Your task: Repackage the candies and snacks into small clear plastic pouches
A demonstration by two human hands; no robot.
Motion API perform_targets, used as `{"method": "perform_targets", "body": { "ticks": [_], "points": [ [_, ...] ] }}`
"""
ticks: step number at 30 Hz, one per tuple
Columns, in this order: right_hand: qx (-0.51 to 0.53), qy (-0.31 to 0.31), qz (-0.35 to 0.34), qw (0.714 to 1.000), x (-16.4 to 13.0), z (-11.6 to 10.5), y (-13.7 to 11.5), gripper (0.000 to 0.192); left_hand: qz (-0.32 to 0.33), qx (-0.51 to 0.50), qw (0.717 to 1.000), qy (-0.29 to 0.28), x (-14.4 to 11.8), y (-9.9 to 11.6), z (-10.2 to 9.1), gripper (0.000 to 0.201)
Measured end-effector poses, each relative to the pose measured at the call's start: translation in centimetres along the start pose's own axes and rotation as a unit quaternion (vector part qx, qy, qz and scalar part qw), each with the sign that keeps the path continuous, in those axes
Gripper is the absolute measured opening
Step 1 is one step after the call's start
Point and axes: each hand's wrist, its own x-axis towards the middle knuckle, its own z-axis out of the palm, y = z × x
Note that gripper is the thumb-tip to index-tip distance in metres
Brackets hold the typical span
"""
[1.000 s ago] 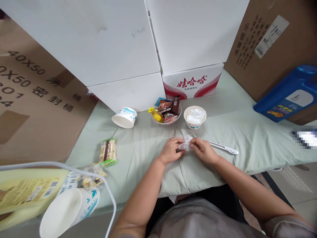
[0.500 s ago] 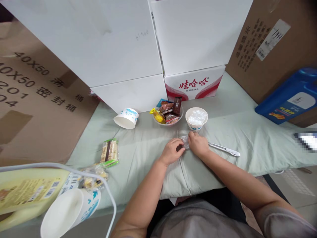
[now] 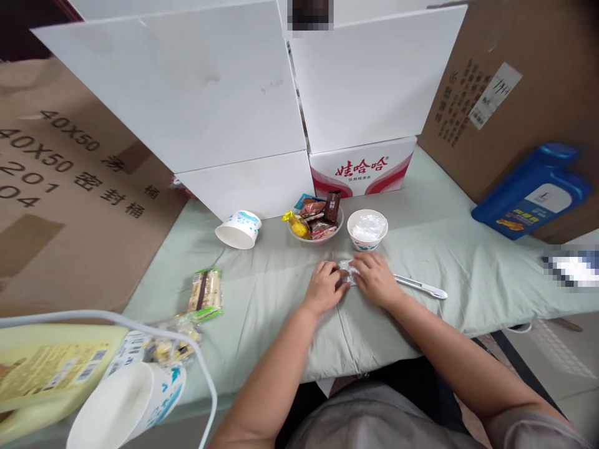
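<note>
A small piece of clear crinkly plastic point(image 3: 347, 272) lies on the green cloth between my two hands. My left hand point(image 3: 325, 287) has its fingers curled onto the plastic's left side. From the right, my right hand point(image 3: 374, 277) presses bent fingers on the other side, slightly blurred. Just beyond them stands a paper bowl point(image 3: 367, 246) with crumpled clear plastic point(image 3: 369, 227) inside. A white utility knife point(image 3: 423, 287) lies to the right of my right hand. Further back, a clear bowl point(image 3: 340, 227) holds several wrapped snacks point(image 3: 316, 218).
A paper cup point(image 3: 238, 229) lies tipped at the back left, another point(image 3: 121, 405) at the front left beside a yellow jug point(image 3: 28, 355) and grey cable point(image 3: 206, 362). Packaged snacks point(image 3: 206, 293) lie left. White boxes point(image 3: 187, 87) wall the back; a blue bottle point(image 3: 528, 193) leans right.
My right hand's fingers have shifted forward and spread over the plastic, showing more of it between the hands. My left hand stays near the same spot. The camera view has tilted up slightly.
</note>
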Motion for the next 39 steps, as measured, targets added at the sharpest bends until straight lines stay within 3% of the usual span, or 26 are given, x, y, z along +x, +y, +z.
{"method": "perform_targets", "body": {
  "ticks": [3, 5, 8, 11, 13, 15, 17, 22, 25, 27, 29, 32, 35, 37, 39],
  "points": [
    [0.041, -0.056, -0.037, 0.997, -0.9, 0.0, -0.3, 0.019, -0.023, -0.073, 0.996, 0.044, -0.2, -0.6, 0.1, 0.025],
    [0.068, -0.052, -0.038, 0.996, -0.9, -0.7, -0.3, 0.018, -0.051, -0.119, 0.989, 0.075, -0.2, -1.0, 0.2, 0.027],
    [0.099, 0.041, -0.043, 0.993, 0.6, -3.3, 0.4, 0.019, -0.083, -0.135, 0.985, 0.074, -0.2, -1.4, 0.3, 0.02],
    [0.031, 0.123, 0.023, 0.992, 3.7, -6.4, 1.5, 0.023, -0.083, -0.117, 0.988, 0.054, -0.2, -1.5, 0.5, 0.015],
    [-0.055, 0.048, 0.107, 0.992, 6.3, -7.5, 2.5, 0.029, -0.077, -0.111, 0.99, 0.05, -0.1, -1.5, 0.5, 0.014],
    [-0.113, -0.105, 0.17, 0.973, 8.7, -7.4, 3.4, 0.032, -0.073, -0.11, 0.99, 0.048, 0.0, -1.6, 0.5, 0.013],
    [-0.127, -0.217, 0.187, 0.95, 10.7, -6.5, 4.1, 0.029, -0.073, -0.109, 0.99, 0.047, 0.0, -1.5, 0.5, 0.012],
    [-0.129, -0.282, 0.166, 0.936, 12.4, -5.4, 4.1, 0.027, -0.078, -0.1, 0.991, 0.048, 0.1, -1.3, 0.4, 0.011],
    [-0.139, -0.198, 0.132, 0.961, 10.2, -6.0, 3.1, 0.034, -0.083, -0.095, 0.991, 0.052, 0.2, -1.1, 0.4, 0.011],
    [-0.113, -0.023, 0.085, 0.99, 7.2, -6.3, 2.7, 0.034, -0.086, -0.093, 0.99, 0.056, 0.2, -0.9, 0.5, 0.012],
    [-0.065, 0.072, 0.045, 0.994, 3.1, -6.1, 2.8, 0.033, -0.093, -0.091, 0.989, 0.063, 0.2, -0.7, 0.6, 0.013],
    [-0.055, 0.08, 0.055, 0.994, -3.6, -5.1, 3.9, 0.031, -0.121, -0.08, 0.985, 0.088, 0.3, -0.8, -0.1, 0.015],
    [-0.104, 0.043, 0.103, 0.988, -9.0, -4.4, 5.0, 0.035, -0.203, -0.024, 0.967, 0.151, -0.1, -1.9, -3.1, 0.018],
    [-0.129, 0.026, 0.117, 0.984, -11.1, -4.3, 5.2, 0.038, -0.331, 0.088, 0.917, 0.204, -1.0, -3.2, -6.2, 0.023],
    [-0.138, 0.026, 0.116, 0.983, -12.1, -4.4, 5.0, 0.038, -0.453, 0.178, 0.851, 0.196, -2.4, -4.9, -9.5, 0.038]
  ]
}}
